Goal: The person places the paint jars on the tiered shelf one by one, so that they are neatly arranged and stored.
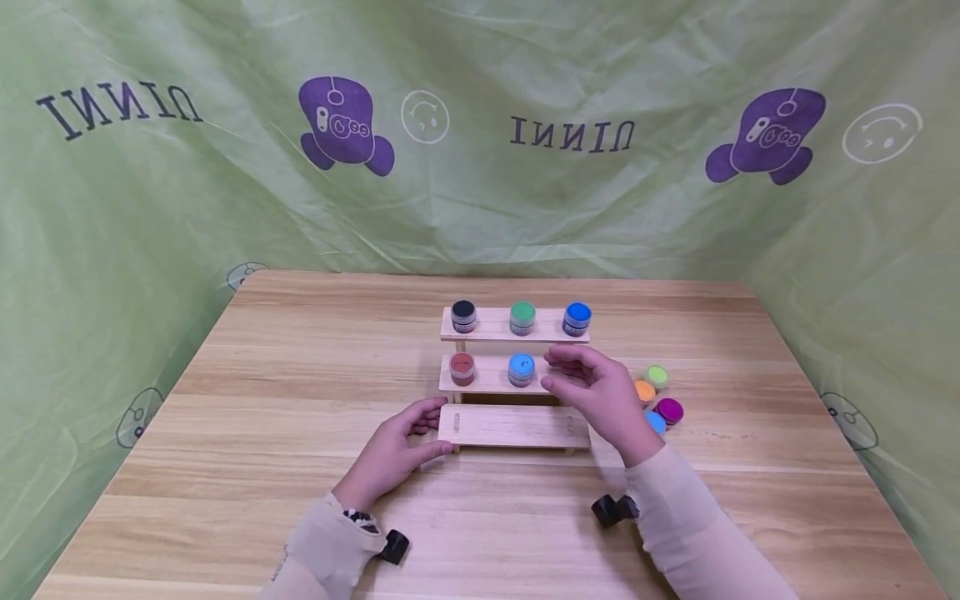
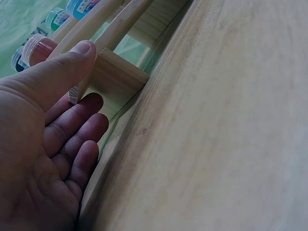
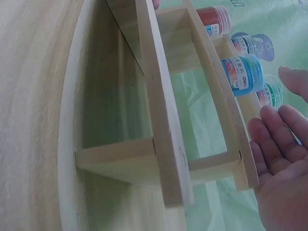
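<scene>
A three-step wooden stand holds small paint jars with coloured lids. On its top step are a black jar, a green jar and a blue jar. The middle step carries a red-brown jar and a light blue jar. My left hand grips the left end of the bottom step, thumb at its front corner, fingers behind. At the middle step's right end, my right hand is held with thumb and fingers apart, nothing showing between them, close beside the light blue jar.
Right of the stand, partly behind my right hand, loose jars stand on the table: light green, orange, magenta and another light blue. A green printed cloth hangs around the back and sides.
</scene>
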`<state>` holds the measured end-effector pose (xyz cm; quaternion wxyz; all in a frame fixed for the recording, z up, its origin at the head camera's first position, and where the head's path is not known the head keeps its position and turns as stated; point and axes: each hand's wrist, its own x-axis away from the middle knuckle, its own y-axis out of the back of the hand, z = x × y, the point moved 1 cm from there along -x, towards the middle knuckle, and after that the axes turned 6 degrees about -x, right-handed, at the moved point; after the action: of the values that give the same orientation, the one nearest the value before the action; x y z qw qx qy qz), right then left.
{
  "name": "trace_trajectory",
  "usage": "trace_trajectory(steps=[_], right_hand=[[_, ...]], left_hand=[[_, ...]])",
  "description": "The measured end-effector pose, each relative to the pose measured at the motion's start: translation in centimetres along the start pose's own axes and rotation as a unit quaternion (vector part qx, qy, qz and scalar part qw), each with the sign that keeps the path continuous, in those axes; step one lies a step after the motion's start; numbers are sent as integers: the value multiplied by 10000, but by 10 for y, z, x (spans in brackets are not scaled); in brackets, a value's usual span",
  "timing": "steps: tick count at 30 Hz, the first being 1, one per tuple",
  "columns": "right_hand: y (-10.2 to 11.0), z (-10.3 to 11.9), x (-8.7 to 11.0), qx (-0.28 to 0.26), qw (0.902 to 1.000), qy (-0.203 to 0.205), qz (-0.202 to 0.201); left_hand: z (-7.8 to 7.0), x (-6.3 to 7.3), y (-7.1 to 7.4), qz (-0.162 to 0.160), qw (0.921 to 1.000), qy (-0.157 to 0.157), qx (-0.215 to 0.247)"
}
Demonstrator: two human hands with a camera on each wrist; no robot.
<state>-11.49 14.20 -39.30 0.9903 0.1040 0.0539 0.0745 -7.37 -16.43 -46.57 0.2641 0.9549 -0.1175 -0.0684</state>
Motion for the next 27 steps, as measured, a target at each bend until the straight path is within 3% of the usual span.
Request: trace_trajectory(steps=[11,27], right_hand=[[14,-5,10,267,9994,79,-227],[28,-6,14,157,9991,79,-378]], left_hand=[[1,0,0,8,10000,4,3],[2,1,-1,-4,10000,-52,28]])
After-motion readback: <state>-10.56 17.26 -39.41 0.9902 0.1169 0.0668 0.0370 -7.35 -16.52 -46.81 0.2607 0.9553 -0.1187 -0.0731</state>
